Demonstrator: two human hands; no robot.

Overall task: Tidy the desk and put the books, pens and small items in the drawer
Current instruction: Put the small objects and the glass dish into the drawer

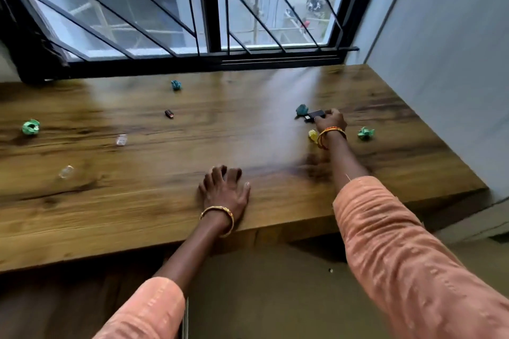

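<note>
Nearest the viewer, two forearms in ribbed salmon-orange sleeves (399, 256) reach over the front edge of the brown wood-grain desk (137, 201). The left hand (225, 192) rests palm down at that edge, fingers spread and slightly bent on the surface, holding nothing; a gold bangle sits on its wrist. The right hand (332, 121), wearing orange and gold bangles, reaches to the far right of the desktop and pinches a small flat black rectangular object (315, 114) between fingertips and thumb; the object is at or just above the surface, which one cannot tell. Touching it on the left is a crumpled teal paper ball (301, 109); a crumpled yellow paper ball (312, 135) lies just beside the wrist, and a crumpled green paper ball (365, 133) near on the right. Well apart to the left lie a small dark USB stick (169, 113), another teal paper ball (176, 85), a green paper ball (30, 126) and two small clear plastic pieces (121, 140). A black barred window (212, 36) stands behind the desk.
</note>
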